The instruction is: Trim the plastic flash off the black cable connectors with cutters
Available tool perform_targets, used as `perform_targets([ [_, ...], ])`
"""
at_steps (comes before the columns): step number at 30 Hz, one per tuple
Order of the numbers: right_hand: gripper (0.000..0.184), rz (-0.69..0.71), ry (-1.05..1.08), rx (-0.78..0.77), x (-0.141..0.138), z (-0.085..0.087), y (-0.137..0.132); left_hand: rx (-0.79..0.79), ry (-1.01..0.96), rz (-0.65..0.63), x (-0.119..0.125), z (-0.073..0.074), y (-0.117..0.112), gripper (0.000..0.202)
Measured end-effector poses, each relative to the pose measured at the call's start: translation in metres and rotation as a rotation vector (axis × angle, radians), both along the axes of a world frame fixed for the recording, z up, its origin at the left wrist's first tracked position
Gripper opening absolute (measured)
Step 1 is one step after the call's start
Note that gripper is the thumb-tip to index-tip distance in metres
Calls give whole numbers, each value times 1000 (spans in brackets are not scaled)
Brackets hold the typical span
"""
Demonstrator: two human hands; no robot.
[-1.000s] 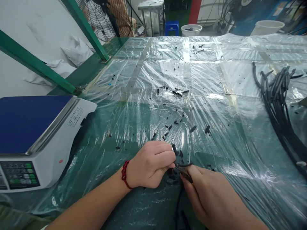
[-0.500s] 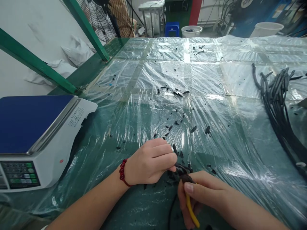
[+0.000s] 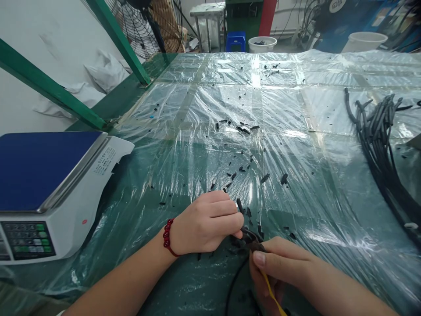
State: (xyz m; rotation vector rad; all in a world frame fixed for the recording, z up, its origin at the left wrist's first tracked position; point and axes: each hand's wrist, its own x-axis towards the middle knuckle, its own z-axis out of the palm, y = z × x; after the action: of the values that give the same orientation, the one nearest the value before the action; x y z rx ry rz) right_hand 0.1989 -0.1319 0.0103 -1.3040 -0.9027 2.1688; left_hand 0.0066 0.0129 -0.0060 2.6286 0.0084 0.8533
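My left hand [image 3: 205, 223], with a red bead bracelet on its wrist, is closed in a pinch on the end of a black cable [image 3: 234, 281] near the table's front edge. My right hand [image 3: 284, 265] is wrapped round a small cutting tool with yellow handles [image 3: 271, 293]; its dark jaws [image 3: 251, 239] meet the cable end right at my left fingertips. The cable curves down from there toward the bottom edge of the view. Several short black offcuts [image 3: 265, 177] lie scattered on the plastic sheet just beyond both hands.
A white weighing scale with a blue platform [image 3: 49, 188] stands at the left. A bundle of black cables [image 3: 381, 145] lies along the right side. Clear plastic film [image 3: 296, 109] covers the green table. Green frame bars [image 3: 49, 87], a fan and buckets stand behind.
My right hand has turned and drawn back toward me, showing the yellow handles. The cable now loops out further below my hands. My left hand has stayed put.
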Motion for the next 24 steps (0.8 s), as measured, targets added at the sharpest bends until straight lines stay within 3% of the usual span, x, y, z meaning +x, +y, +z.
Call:
perform_targets([
  [5, 50, 50, -131, 103, 1, 5, -1, 2, 14, 6, 0, 2, 0, 23],
  [8, 51, 46, -145, 85, -2, 5, -2, -6, 10, 19, 0, 1, 0, 23],
  [11, 53, 39, -295, 114, -7, 3, -3, -8, 19, 29, -1, 0, 0, 23],
  [19, 40, 101, -637, 550, -16, -4, -1, -68, 50, 75, 1, 2, -4, 25],
  [24, 32, 238, -883, 662, -17, -19, 0, -175, 72, 110, 2, -5, -8, 30],
])
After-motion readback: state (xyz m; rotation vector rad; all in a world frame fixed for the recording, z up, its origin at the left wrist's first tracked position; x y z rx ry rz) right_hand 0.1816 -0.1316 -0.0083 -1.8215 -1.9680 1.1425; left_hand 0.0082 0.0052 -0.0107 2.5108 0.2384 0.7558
